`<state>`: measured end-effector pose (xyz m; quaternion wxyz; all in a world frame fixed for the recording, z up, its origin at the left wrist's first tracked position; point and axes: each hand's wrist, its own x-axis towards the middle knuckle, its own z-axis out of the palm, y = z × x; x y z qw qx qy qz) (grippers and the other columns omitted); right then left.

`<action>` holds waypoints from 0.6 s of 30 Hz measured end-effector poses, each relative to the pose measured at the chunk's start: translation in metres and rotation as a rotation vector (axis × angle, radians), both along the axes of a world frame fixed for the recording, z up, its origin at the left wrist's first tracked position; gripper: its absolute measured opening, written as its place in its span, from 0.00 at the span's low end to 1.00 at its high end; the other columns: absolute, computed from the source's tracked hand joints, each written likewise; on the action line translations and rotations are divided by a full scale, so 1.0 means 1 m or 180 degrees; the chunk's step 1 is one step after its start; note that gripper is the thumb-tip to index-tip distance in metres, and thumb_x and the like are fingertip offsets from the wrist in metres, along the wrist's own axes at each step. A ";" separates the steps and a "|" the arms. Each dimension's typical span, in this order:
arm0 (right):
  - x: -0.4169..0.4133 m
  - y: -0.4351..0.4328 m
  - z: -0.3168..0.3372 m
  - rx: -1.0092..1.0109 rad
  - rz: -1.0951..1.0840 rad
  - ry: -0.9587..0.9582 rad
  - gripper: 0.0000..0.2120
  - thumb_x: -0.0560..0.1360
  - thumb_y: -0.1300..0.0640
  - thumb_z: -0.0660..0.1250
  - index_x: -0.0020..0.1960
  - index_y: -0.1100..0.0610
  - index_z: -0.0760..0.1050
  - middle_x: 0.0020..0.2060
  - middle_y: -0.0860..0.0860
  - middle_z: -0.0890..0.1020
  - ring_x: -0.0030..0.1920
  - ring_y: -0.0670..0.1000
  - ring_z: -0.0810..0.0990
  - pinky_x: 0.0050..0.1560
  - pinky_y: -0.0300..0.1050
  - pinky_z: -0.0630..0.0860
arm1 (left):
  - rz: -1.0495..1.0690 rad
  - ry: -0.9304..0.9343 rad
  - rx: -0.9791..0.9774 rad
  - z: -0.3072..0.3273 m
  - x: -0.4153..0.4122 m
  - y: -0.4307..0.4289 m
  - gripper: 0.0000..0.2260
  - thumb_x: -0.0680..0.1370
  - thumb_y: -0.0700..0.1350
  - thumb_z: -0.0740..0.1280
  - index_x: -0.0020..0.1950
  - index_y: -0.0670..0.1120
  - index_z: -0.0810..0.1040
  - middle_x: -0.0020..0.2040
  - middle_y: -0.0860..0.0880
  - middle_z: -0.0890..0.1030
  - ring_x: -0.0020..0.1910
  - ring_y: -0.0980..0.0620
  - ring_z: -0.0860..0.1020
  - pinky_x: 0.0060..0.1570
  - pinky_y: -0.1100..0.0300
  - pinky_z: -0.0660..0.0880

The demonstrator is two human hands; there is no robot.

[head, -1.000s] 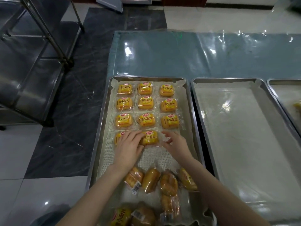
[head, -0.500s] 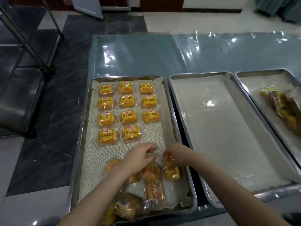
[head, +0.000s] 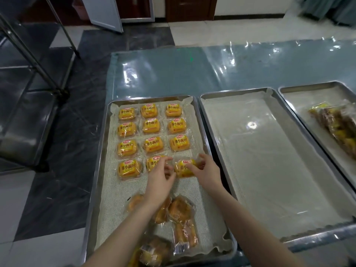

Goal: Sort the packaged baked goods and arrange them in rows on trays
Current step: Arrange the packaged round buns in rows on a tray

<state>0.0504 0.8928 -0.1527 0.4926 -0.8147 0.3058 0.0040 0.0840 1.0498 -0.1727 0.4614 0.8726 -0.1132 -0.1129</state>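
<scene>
Packaged bun [head: 183,169] sits ending the fourth row of the tray [head: 95,170] at frame centre-left — judged light, soft, slippery in its film, best taken by the edges — with right hand [head: 207,171] fingers pinched on its right side, left hand [head: 159,180] fingers curled alongside, grip not discernible.

Only two hands and two forearms of the person are in view. The left hand [head: 159,183] and the right hand [head: 207,171] are bare, with slim fingers. The left hand's fingertips are smeared by blur, so its nails cannot be made out. Behind each hand is a bare, smooth, slender forearm, the left forearm [head: 123,234] and the right forearm [head: 256,224]. Both widen away from the wrists. Any clothing lies out of view beyond the forearms.
</scene>
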 end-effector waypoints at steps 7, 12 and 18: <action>0.006 0.003 -0.020 -0.0117 -0.0049 -0.0184 0.14 0.77 0.60 0.66 0.63 0.54 0.75 0.50 0.44 0.81 0.50 0.41 0.79 0.56 0.44 0.79 | -0.0327 -0.0289 0.0469 -0.008 0.011 -0.001 0.19 0.76 0.38 0.69 0.66 0.49 0.75 0.55 0.56 0.78 0.52 0.62 0.76 0.58 0.70 0.70; 0.014 -0.001 -0.034 -0.0488 0.0247 -0.0041 0.18 0.77 0.61 0.65 0.66 0.52 0.73 0.57 0.47 0.79 0.58 0.46 0.77 0.61 0.48 0.76 | -0.0626 -0.0320 0.0730 -0.012 0.020 -0.004 0.17 0.77 0.41 0.67 0.66 0.50 0.75 0.58 0.52 0.80 0.54 0.59 0.77 0.61 0.61 0.74; 0.007 -0.002 -0.040 -0.1266 0.0603 -0.0411 0.19 0.79 0.61 0.63 0.69 0.56 0.71 0.66 0.49 0.72 0.67 0.47 0.70 0.67 0.37 0.65 | -0.0713 -0.1240 0.1159 -0.015 0.030 -0.015 0.19 0.77 0.42 0.67 0.68 0.48 0.74 0.65 0.52 0.75 0.66 0.54 0.70 0.68 0.62 0.59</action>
